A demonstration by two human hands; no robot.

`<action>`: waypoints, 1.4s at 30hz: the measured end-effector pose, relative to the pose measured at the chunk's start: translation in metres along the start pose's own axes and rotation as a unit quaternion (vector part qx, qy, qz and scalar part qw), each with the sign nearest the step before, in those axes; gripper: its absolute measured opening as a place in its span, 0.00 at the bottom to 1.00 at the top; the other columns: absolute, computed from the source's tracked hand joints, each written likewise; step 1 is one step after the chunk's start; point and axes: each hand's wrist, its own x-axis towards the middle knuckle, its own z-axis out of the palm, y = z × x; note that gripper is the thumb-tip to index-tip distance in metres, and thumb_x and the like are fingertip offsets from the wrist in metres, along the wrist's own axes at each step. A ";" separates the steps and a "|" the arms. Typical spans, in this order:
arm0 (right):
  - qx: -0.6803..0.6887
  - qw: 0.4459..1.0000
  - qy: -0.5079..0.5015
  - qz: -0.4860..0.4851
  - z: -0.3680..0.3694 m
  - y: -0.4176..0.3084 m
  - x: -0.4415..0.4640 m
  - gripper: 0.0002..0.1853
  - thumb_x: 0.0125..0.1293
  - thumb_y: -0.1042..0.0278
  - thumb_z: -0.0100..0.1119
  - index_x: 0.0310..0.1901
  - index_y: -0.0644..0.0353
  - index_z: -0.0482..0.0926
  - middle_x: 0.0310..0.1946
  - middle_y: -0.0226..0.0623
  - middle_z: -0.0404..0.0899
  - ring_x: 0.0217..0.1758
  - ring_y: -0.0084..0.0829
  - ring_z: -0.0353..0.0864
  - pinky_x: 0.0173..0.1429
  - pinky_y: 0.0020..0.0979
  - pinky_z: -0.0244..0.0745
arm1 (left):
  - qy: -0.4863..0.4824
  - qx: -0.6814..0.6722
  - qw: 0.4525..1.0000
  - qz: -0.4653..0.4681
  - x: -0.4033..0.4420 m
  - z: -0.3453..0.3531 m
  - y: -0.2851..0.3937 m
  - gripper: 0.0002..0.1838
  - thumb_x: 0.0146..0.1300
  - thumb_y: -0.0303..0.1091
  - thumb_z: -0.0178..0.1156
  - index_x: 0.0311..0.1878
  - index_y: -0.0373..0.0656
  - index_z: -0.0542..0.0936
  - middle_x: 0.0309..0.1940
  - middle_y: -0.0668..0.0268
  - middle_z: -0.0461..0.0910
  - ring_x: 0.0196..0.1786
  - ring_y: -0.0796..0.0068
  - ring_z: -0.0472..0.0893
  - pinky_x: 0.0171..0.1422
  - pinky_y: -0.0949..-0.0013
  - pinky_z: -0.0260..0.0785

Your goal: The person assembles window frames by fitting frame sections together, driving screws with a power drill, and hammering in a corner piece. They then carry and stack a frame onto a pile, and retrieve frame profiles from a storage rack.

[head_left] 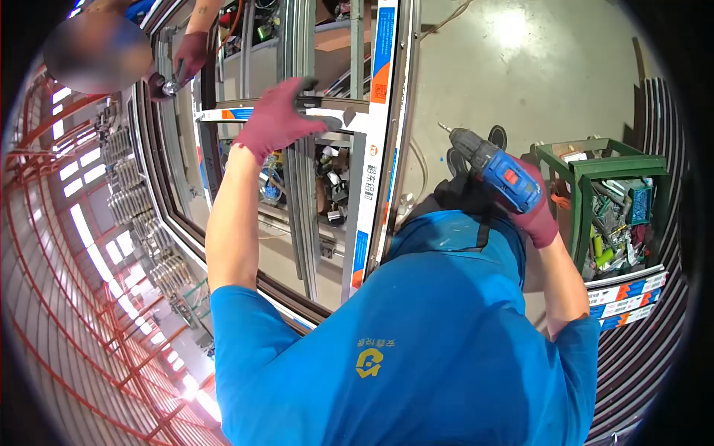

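Observation:
My left hand (286, 117), in a dark red glove with dark fingertips, reaches over the crossbar of a window frame (368, 178). Its thumb and fingers are spread apart around a gap, with nothing between them. My right hand (537, 204), gloved the same way, is wrapped round a blue and black cordless drill (513, 178) beside my waist. The drill's bit points up and left, away from the frame. White protective film with blue and orange print covers the frame's profiles.
Across the frame at the upper left, a co-worker's gloved hands (190, 56) hold a small metallic item (169, 88). A green bin (621, 167) of scraps stands at the right, near stacked long profiles (654, 297). Loose parts lie below the frame.

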 end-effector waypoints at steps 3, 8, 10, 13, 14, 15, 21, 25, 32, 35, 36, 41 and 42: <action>-0.020 0.998 0.042 -0.032 0.007 -0.007 -0.012 0.31 0.53 0.80 0.71 0.63 0.67 0.81 0.53 0.46 0.89 0.55 0.41 0.90 0.64 0.36 0.81 | 0.144 -0.137 0.977 -0.080 -0.023 0.003 0.010 0.28 0.64 0.41 0.75 0.66 0.41 0.84 0.57 0.57 0.89 0.64 0.60 0.86 0.71 0.59 0.76; -0.067 0.990 0.015 -0.120 0.028 -0.040 -0.006 0.30 0.55 0.77 0.73 0.63 0.69 0.81 0.54 0.48 0.88 0.54 0.45 0.89 0.64 0.38 0.81 | 0.162 -0.657 0.728 -0.109 -0.058 0.038 0.088 0.20 0.81 0.35 0.62 0.69 0.36 0.79 0.58 0.48 0.87 0.61 0.61 0.86 0.69 0.59 0.80; -0.032 0.992 -0.001 -0.124 0.038 -0.054 -0.001 0.30 0.56 0.74 0.73 0.62 0.69 0.81 0.53 0.49 0.87 0.53 0.47 0.89 0.62 0.39 0.81 | 0.192 -0.752 0.623 -0.101 -0.063 0.060 0.121 0.22 0.81 0.37 0.62 0.70 0.35 0.76 0.59 0.50 0.85 0.59 0.60 0.87 0.66 0.57 0.83; -0.039 0.987 -0.022 -0.156 0.050 -0.063 0.005 0.29 0.58 0.70 0.73 0.62 0.69 0.81 0.53 0.50 0.86 0.50 0.49 0.88 0.58 0.40 0.82 | 0.237 -0.784 0.571 -0.052 -0.064 0.083 0.147 0.22 0.83 0.36 0.58 0.74 0.37 0.71 0.63 0.52 0.82 0.61 0.60 0.87 0.67 0.56 0.84; -0.029 0.986 -0.022 -0.165 0.056 -0.068 0.008 0.28 0.58 0.70 0.73 0.62 0.69 0.81 0.53 0.50 0.86 0.50 0.49 0.88 0.57 0.40 0.82 | 0.244 -0.811 0.529 -0.057 -0.064 0.083 0.155 0.22 0.84 0.36 0.57 0.75 0.39 0.71 0.64 0.52 0.81 0.62 0.59 0.86 0.67 0.56 0.83; -0.018 0.984 -0.023 -0.174 0.061 -0.072 0.011 0.28 0.58 0.70 0.73 0.62 0.69 0.81 0.53 0.50 0.86 0.49 0.49 0.88 0.57 0.40 0.82 | 0.250 -0.836 0.485 -0.063 -0.065 0.083 0.160 0.22 0.84 0.35 0.56 0.75 0.40 0.70 0.64 0.52 0.81 0.63 0.59 0.86 0.68 0.55 0.83; -0.020 0.987 -0.016 -0.160 0.071 -0.075 0.012 0.27 0.58 0.79 0.71 0.62 0.69 0.81 0.54 0.50 0.86 0.52 0.47 0.89 0.60 0.38 0.83 | 0.242 -0.827 0.505 -0.045 -0.069 0.092 0.162 0.21 0.86 0.35 0.51 0.76 0.42 0.69 0.65 0.52 0.81 0.64 0.60 0.85 0.68 0.57 0.82; -0.037 0.989 0.002 -0.145 0.074 -0.078 0.008 0.27 0.58 0.79 0.70 0.62 0.69 0.82 0.54 0.49 0.87 0.52 0.47 0.89 0.60 0.38 0.83 | 0.248 -0.825 0.504 -0.055 -0.066 0.097 0.165 0.19 0.86 0.33 0.51 0.75 0.42 0.70 0.63 0.52 0.82 0.62 0.61 0.86 0.65 0.59 0.82; -0.119 0.969 0.080 -0.199 0.079 -0.051 -0.007 0.23 0.59 0.70 0.77 0.55 0.67 0.84 0.50 0.48 0.87 0.49 0.49 0.89 0.57 0.42 0.83 | 0.238 -0.785 0.556 -0.133 -0.060 0.102 0.195 0.18 0.86 0.34 0.53 0.71 0.39 0.74 0.61 0.53 0.83 0.58 0.62 0.87 0.60 0.60 0.83; -0.075 0.982 0.108 -0.133 0.066 -0.040 -0.020 0.23 0.58 0.70 0.77 0.55 0.68 0.84 0.50 0.48 0.87 0.49 0.49 0.89 0.57 0.41 0.83 | 0.188 -0.747 0.621 -0.144 -0.054 0.105 0.212 0.21 0.86 0.33 0.51 0.75 0.37 0.71 0.66 0.53 0.81 0.63 0.64 0.84 0.66 0.64 0.80; -0.085 0.988 0.076 -0.108 0.053 -0.040 -0.024 0.23 0.57 0.72 0.77 0.55 0.67 0.85 0.51 0.47 0.88 0.52 0.46 0.90 0.59 0.39 0.83 | 0.172 -0.712 0.669 -0.125 -0.053 0.111 0.216 0.22 0.86 0.33 0.50 0.77 0.36 0.69 0.68 0.53 0.80 0.66 0.65 0.83 0.67 0.66 0.79; 0.119 0.983 0.104 0.095 0.031 0.003 -0.046 0.28 0.62 0.71 0.80 0.61 0.66 0.80 0.52 0.40 0.90 0.57 0.31 0.90 0.66 0.38 0.82 | 0.136 -0.626 0.758 -0.124 -0.040 0.140 0.226 0.28 0.86 0.37 0.51 0.83 0.36 0.64 0.70 0.54 0.78 0.73 0.71 0.75 0.72 0.71 0.70; 0.146 0.979 0.098 0.106 0.028 0.009 -0.044 0.27 0.62 0.71 0.81 0.60 0.66 0.80 0.52 0.40 0.90 0.57 0.31 0.90 0.65 0.38 0.83 | 0.141 -0.553 0.814 -0.112 -0.038 0.143 0.220 0.30 0.85 0.37 0.54 0.83 0.34 0.64 0.70 0.54 0.78 0.68 0.75 0.76 0.69 0.73 0.70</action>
